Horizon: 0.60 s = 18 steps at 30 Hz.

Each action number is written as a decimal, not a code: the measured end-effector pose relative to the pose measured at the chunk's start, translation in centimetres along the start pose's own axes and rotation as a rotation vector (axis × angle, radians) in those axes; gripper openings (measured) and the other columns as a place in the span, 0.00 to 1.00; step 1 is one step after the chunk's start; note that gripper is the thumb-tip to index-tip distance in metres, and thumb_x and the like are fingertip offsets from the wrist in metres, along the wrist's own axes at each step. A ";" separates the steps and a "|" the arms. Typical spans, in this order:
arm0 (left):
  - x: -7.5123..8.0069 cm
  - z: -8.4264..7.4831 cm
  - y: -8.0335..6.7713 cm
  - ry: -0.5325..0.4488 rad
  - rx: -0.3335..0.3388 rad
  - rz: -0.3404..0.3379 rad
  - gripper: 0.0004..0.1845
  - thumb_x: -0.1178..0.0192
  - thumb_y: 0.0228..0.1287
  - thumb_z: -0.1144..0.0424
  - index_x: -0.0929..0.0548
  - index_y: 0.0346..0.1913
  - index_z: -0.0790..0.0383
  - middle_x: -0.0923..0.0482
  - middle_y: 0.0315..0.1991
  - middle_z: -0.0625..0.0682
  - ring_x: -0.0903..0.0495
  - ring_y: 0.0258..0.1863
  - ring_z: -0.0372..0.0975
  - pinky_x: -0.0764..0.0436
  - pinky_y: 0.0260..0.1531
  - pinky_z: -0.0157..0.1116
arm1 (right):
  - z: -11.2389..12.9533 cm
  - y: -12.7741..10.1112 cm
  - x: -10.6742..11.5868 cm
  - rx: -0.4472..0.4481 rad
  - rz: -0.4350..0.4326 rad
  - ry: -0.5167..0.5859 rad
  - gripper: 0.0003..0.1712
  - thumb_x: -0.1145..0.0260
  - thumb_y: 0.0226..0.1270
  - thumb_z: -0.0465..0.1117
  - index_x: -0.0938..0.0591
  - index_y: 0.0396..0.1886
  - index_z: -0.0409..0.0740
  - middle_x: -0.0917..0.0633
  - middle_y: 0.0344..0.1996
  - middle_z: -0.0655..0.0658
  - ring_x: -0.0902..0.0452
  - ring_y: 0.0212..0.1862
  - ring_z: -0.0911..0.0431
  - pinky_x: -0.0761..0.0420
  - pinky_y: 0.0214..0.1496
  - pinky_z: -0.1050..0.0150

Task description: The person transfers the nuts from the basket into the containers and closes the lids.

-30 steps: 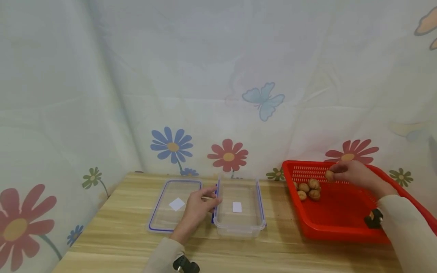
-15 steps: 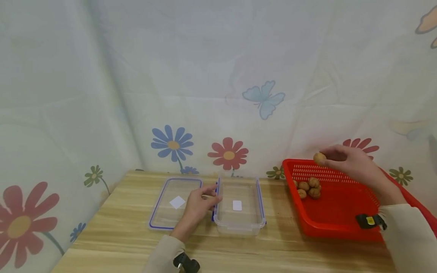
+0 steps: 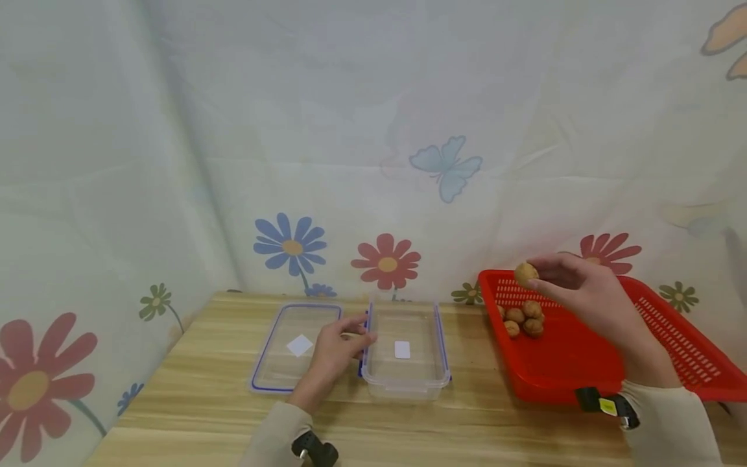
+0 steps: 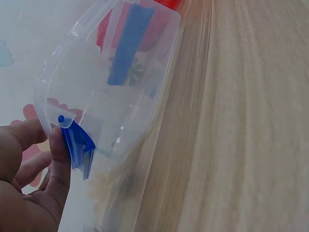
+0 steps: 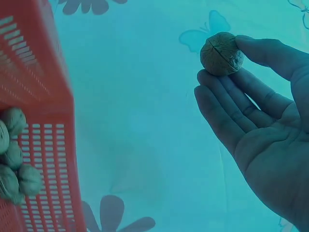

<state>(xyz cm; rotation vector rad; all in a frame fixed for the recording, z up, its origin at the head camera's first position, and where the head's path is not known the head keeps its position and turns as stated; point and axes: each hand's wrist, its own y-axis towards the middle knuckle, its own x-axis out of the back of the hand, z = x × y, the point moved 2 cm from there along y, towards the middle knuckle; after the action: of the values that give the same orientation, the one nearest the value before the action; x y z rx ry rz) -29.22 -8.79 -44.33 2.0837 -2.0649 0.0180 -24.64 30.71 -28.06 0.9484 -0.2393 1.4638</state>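
Note:
My right hand (image 3: 574,285) pinches a brown walnut (image 3: 525,273) between thumb and fingertips, held in the air above the left end of the red basket (image 3: 560,370). The right wrist view shows that walnut (image 5: 221,53) at my fingertips. Several more walnuts (image 3: 523,318) lie in the basket's far left corner. My left hand (image 3: 335,350) rests at the left rim of a clear plastic container (image 3: 404,383), its fingers touching the blue clip (image 4: 77,145) on the container wall (image 4: 120,82). The container's lid (image 3: 292,347) lies flat under that hand.
Everything stands on a wooden table (image 3: 408,428). A cloth printed with flowers and a butterfly (image 3: 445,166) hangs close behind the table. A white label lies in the container and another on the lid.
My right hand has lifted the walnut out of the basket and carried it up and to the left. The left hand has stayed at the container's rim.

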 end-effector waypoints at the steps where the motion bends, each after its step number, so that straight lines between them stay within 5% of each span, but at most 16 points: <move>1: 0.0 -0.1 0.0 -0.001 0.001 -0.001 0.24 0.25 0.65 0.69 0.15 0.62 0.72 0.17 0.41 0.57 0.16 0.31 0.40 0.11 0.31 0.37 | 0.1 -0.1 -0.2 -0.001 -0.004 0.015 0.24 0.27 0.75 0.46 0.17 0.66 0.44 0.12 0.56 0.41 0.16 0.49 0.68 0.19 0.48 0.78; 18: 0.0 -0.4 -0.2 -0.029 0.008 -0.004 0.24 0.25 0.64 0.71 0.16 0.63 0.73 0.18 0.41 0.58 0.16 0.32 0.41 0.10 0.32 0.42 | 2.2 -0.2 -4.2 -0.059 -0.003 0.184 0.26 0.27 0.75 0.51 0.17 0.67 0.47 0.13 0.56 0.45 0.16 0.52 0.54 0.17 0.53 0.70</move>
<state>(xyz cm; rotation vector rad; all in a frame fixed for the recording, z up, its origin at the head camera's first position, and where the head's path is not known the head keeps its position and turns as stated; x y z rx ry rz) -28.97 -8.72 -43.99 2.1050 -2.0809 -0.0045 -24.28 26.24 -29.51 0.7609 -0.1456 1.5228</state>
